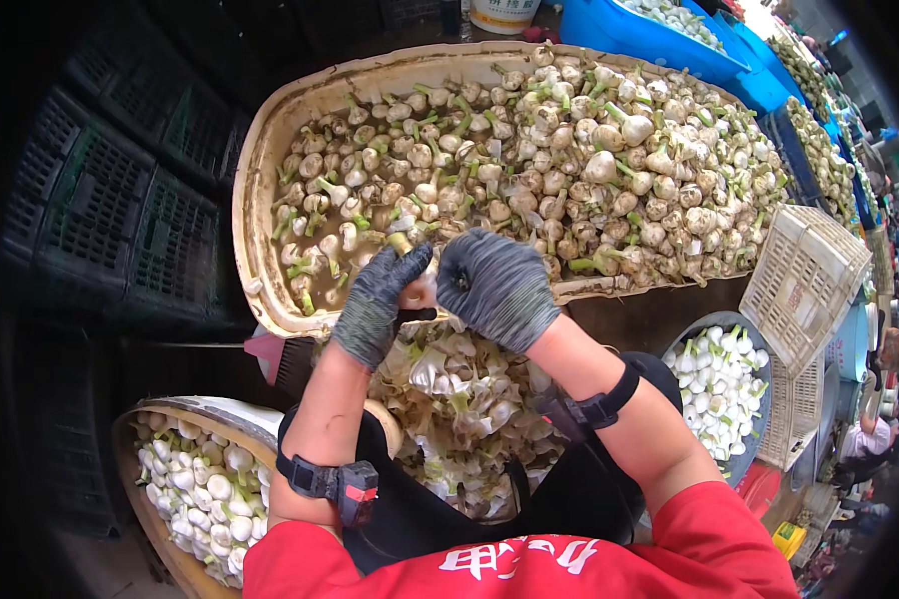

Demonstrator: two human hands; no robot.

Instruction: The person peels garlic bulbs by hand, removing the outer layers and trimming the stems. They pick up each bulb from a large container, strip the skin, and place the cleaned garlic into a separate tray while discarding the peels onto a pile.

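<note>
Both hands wear grey gloves and meet over the near edge of a big cream tub (pixel 260 285). My left hand (pixel 378 301) is closed on a garlic bulb; its cut greenish stem (pixel 399 243) sticks up past the thumb, and the fingers hide most of the bulb. Right beside it, my right hand (pixel 497 290) is curled tight, knuckles up; whatever its fingers grip is hidden. Unpeeled garlic bulbs (pixel 649 190) with short green stems fill the tub, heaped on the right and lying in brownish water on the left. Below my hands lies a pile of garlic skins (pixel 459 399).
Peeled white garlic fills a tub (pixel 120 439) at lower left and a grey basin (pixel 759 414) at right. Cream plastic crates (pixel 804 285) lean beside the basin. Dark crates (pixel 100 190) stack at left. A blue tub (pixel 649 40) and white bucket (pixel 504 15) stand behind.
</note>
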